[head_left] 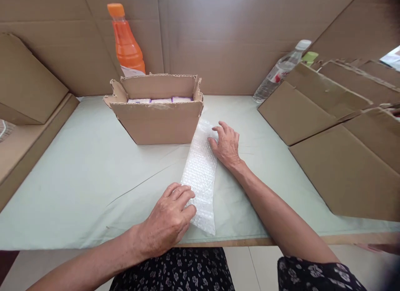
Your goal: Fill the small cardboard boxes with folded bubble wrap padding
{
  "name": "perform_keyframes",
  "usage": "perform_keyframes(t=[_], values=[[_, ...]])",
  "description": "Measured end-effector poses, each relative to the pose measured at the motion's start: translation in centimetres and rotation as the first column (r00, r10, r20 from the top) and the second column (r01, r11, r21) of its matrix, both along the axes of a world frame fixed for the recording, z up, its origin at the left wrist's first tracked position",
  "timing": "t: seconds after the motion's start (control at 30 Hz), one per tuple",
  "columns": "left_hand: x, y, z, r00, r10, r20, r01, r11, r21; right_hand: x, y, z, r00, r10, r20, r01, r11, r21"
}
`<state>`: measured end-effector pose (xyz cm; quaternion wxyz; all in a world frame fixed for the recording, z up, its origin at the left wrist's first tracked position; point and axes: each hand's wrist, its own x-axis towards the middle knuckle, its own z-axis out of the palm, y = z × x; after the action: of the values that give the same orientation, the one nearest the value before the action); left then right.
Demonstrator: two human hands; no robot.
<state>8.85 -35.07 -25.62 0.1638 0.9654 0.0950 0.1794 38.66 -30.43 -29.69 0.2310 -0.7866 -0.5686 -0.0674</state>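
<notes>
Pale green table (78, 178) walled in by cardboard. Near edge: left hand (168, 218) lies flat, fingers curled, pressing near end of bubble wrap strip (200, 174). Right hand (226, 145) farther out, open, fingers spread on strip's far right edge. Strip runs near to far at centre, its far end by the open cardboard box (156, 116). Orange bottle (126, 45) behind box; clear bottle (281, 72) far right.

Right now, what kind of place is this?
Probably a small hand-packing station. An open cardboard box holding small packs sits on a paper-covered table, flat cardboard blanks are stacked at the right, and both hands press a strip of bubble wrap flat.
</notes>
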Motion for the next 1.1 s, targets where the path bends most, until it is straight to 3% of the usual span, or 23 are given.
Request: perform_keyframes(t=[0.1,0.27,0.4,0.47,0.53,0.6,0.67,0.73,0.83,0.97,1.03,1.1], values=[[-0.2,-0.5,-0.8,0.997,-0.012,-0.077,0.012,1.000,-0.005,-0.7,-0.8,0.3,0.998,0.021,0.067,-0.020,0.999,-0.027],[-0.5,-0.5,-2.0,0.996,-0.025,-0.089,0.017,0.996,-0.092,-1.7,-3.3,0.3,0.963,0.269,0.035,-0.256,0.942,-0.215],[-0.8,-0.4,-1.7,0.999,0.005,-0.044,-0.016,0.969,-0.247,-1.9,-5.8,1.6,0.967,0.200,-0.157,-0.219,0.969,-0.113],[-0.7,-0.2,-1.2,0.998,0.030,-0.052,-0.045,0.949,-0.312,-2.3,-7.8,2.9,0.912,0.247,-0.328,-0.283,0.957,-0.066],[-0.3,0.3,-0.7,0.997,0.049,-0.054,-0.065,0.932,-0.357,-2.8,-10.3,4.1,0.808,0.322,-0.494,-0.402,0.913,-0.063],[0.4,1.1,-0.2,0.994,0.080,-0.077,-0.104,0.915,-0.390,-3.6,-12.8,4.9,0.735,0.359,-0.576,-0.465,0.884,-0.042],[1.4,2.0,0.3,0.980,0.135,-0.146,-0.184,0.895,-0.406,-4.5,-15.0,5.2,0.751,0.369,-0.548,-0.410,0.911,0.050],[2.6,2.9,0.4,0.954,0.182,-0.240,-0.266,0.883,-0.386,-5.5,-16.5,5.0,0.823,0.355,-0.443,-0.300,0.935,0.191],[3.9,3.7,0.0,0.923,0.206,-0.325,-0.308,0.901,-0.306,-7.0,-17.4,4.3,0.899,0.375,-0.227,-0.303,0.905,0.298],[3.9,3.6,-1.3,0.932,0.269,-0.242,-0.318,0.929,-0.190,-8.5,-17.0,2.9,0.863,0.503,-0.051,-0.498,0.863,0.085],[3.2,3.2,-1.6,0.947,0.301,-0.109,-0.315,0.938,-0.146,-8.7,-16.4,2.1,0.848,0.529,-0.012,-0.529,0.848,-0.012],[2.0,2.6,-1.7,0.969,0.246,0.021,-0.242,0.963,-0.120,-8.7,-15.8,1.4,0.853,0.521,0.009,-0.521,0.853,-0.014]])
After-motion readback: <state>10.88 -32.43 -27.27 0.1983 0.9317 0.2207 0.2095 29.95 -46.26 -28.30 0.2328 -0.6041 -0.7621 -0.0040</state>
